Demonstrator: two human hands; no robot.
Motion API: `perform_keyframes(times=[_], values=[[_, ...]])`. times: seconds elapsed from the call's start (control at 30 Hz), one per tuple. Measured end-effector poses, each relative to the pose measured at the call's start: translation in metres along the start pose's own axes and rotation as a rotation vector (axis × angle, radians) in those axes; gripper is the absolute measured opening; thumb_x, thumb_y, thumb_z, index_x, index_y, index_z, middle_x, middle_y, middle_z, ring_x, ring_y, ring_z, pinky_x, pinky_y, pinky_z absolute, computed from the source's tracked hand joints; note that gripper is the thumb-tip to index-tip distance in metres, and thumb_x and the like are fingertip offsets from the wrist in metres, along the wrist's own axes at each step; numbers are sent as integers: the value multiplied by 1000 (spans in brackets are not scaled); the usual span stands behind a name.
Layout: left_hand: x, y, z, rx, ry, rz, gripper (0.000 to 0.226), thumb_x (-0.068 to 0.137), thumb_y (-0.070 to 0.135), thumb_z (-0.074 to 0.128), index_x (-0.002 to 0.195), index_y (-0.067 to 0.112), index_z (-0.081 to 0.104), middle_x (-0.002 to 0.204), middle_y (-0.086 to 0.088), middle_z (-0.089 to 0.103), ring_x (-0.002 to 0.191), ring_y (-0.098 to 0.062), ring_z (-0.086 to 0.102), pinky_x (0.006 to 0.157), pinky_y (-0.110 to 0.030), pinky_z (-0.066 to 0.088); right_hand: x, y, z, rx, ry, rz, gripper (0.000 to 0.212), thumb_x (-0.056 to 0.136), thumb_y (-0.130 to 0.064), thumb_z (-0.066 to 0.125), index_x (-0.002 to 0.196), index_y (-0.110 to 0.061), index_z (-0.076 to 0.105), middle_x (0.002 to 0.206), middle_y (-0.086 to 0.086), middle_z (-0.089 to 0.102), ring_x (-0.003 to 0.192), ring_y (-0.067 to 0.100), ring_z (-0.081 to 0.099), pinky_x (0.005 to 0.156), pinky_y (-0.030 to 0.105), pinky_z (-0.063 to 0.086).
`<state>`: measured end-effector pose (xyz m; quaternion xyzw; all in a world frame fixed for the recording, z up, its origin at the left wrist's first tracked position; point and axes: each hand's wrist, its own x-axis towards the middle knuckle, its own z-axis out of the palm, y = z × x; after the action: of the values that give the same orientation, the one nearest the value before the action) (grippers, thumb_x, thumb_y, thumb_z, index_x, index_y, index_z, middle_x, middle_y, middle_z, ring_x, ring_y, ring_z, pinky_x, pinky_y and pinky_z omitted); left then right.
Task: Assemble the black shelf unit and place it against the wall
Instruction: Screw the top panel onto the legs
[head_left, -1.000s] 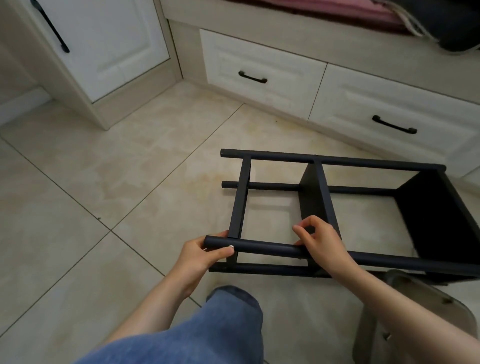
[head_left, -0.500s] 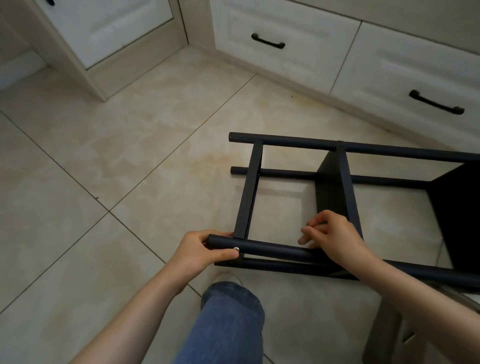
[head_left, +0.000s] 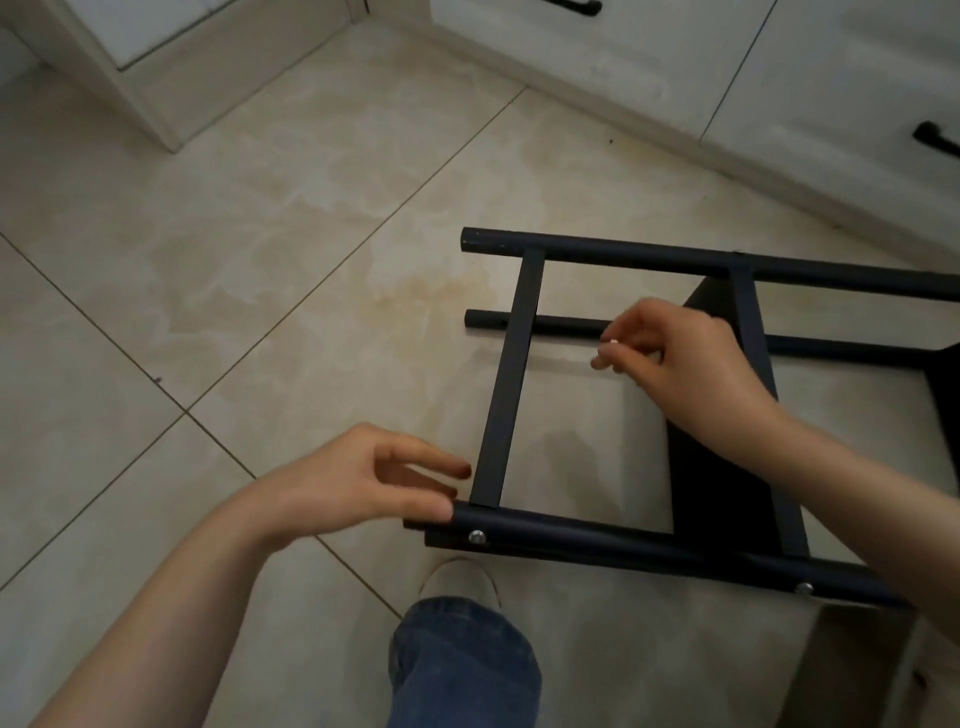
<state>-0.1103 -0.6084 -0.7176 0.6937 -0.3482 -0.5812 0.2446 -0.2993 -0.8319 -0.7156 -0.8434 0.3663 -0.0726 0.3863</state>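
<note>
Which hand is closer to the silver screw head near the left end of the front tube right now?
Left. The left hand sits just left of the screw head, thumb at the tube's end. The right hand hovers farther back over the frame, well away.

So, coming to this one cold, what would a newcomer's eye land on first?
The black shelf frame draws the eye first, lying on its side on the tiled floor, right of centre. The left hand is at the end of the near tube, fingers relaxed, close to a silver screw head. The right hand hovers over the frame's middle with fingers curled; whether it pinches anything is unclear.
</note>
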Motion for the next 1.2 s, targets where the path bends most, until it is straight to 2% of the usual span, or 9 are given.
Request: perform_keyframes(times=[0.1, 0.23, 0.37, 0.53, 0.6, 0.7, 0.8, 0.93, 1.2], values=[[23, 18, -15, 7, 170, 51, 55, 74, 57, 63, 120, 28, 70, 115, 14, 74, 107, -1, 69, 102, -29, 51, 26, -2, -4, -62, 64, -40, 13, 91, -27, 69, 101, -23, 61, 91, -11, 65, 86, 1, 61, 72, 6, 41], [76, 42, -21, -207, 400, 135, 48, 89, 47, 64, 128, 20, 66, 120, 8, 71, 110, -5, 68, 103, -33, 52, 62, 0, -11, -134, 157, -106, 13, 92, -26, 68, 103, -20, 63, 100, -5, 65, 87, 5, 56, 79, 17, 44], [132, 55, -23, -406, 429, 119, 32, 97, 41, 61, 123, 24, 63, 126, 11, 65, 123, -9, 59, 111, -34, 44, 93, 7, -10, -182, 168, -100, 18, 98, -30, 59, 111, -17, 60, 112, 4, 62, 96, 13, 53, 83, 27, 42], [183, 58, -25, -625, 442, 111, 48, 101, 55, 47, 130, 20, 62, 132, 5, 65, 132, -12, 53, 120, -43, 31, 116, 7, -2, -162, 111, -92, 20, 103, -31, 49, 112, -12, 52, 104, 9, 66, 96, 28, 60, 85, 46, 50], [194, 58, -25, -674, 435, 125, 50, 101, 61, 39, 122, 23, 65, 128, 4, 69, 128, -10, 57, 120, -43, 31, 124, 7, 4, -178, 90, -90, 19, 104, -33, 46, 109, -15, 48, 97, 10, 66, 87, 31, 60, 78, 46, 50], [206, 60, -23, -689, 380, 104, 67, 98, 70, 30, 131, 21, 62, 134, 2, 65, 128, -12, 57, 118, -40, 34, 133, 8, 11, -292, 65, -87, 20, 106, -35, 37, 109, -16, 42, 88, 10, 64, 76, 34, 55, 65, 41, 40], [209, 69, -21, -696, 327, 74, 72, 91, 75, 42, 128, 18, 66, 116, 6, 69, 116, -15, 60, 101, -33, 44, 139, 9, 16, -404, 56, -91, 23, 106, -36, 33, 112, -15, 40, 83, 10, 61, 73, 36, 54, 64, 41, 38], [211, 78, -17, -703, 345, 46, 42, 74, 54, 71, 95, 17, 69, 86, 3, 61, 84, -13, 56, 79, -30, 42, 142, 8, 20, -398, 39, -72, 20, 107, -35, 31, 112, -17, 38, 77, 2, 55, 73, 32, 52, 64, 38, 32], [208, 78, -21, -730, 363, -18, 26, 94, 46, 63, 96, 20, 62, 93, 3, 56, 83, -9, 53, 86, -31, 37, 141, 13, 22, -374, 82, -116, 19, 107, -35, 31, 112, -18, 38, 82, 2, 64, 74, 29, 57, 64, 37, 33]])
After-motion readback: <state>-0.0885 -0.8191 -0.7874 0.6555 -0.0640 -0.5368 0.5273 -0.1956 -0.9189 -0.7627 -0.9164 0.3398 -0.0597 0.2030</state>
